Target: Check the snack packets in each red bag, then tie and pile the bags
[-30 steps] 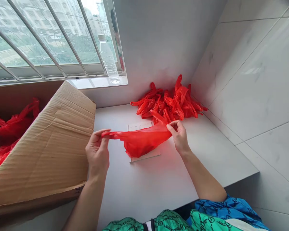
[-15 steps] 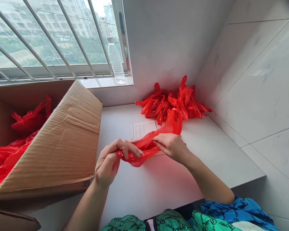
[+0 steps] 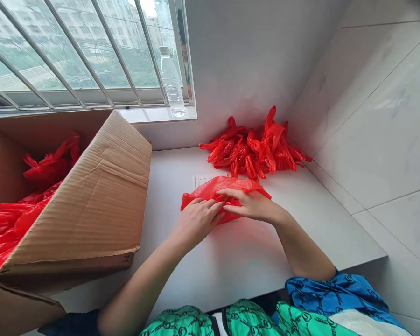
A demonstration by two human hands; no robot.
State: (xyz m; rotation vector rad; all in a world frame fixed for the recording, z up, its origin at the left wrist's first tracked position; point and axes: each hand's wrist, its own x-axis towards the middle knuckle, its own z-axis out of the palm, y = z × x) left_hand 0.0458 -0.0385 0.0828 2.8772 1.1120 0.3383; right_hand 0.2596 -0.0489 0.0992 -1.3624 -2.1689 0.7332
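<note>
Where hands are working: mid surface (image 3: 231,266), just near of a paper sheet (image 3: 205,179) that is peeking out from under the bag.
Left hand (image 3: 196,219): lying fingers-out on the near edge of the red bag (image 3: 213,186), pressing down, not clenched.
Right hand (image 3: 250,205): lying flat over the bag's right part, fingers stretched toward the left hand, pressing, nothing gripped.
Red bag: resting crumpled and flattish on the surface, partly hidden under both hands.
Done so far, judging: pile of bundled red bags (image 3: 257,149) is sitting far right in the corner by the tiled wall (image 3: 371,116); looking finished.
Left to do, judging: cardboard box (image 3: 98,196) at left is holding plenty of loose red bags (image 3: 17,214); bag in hand is looking only partly folded.
Other: water bottle (image 3: 171,81) is standing on the far window sill.
</note>
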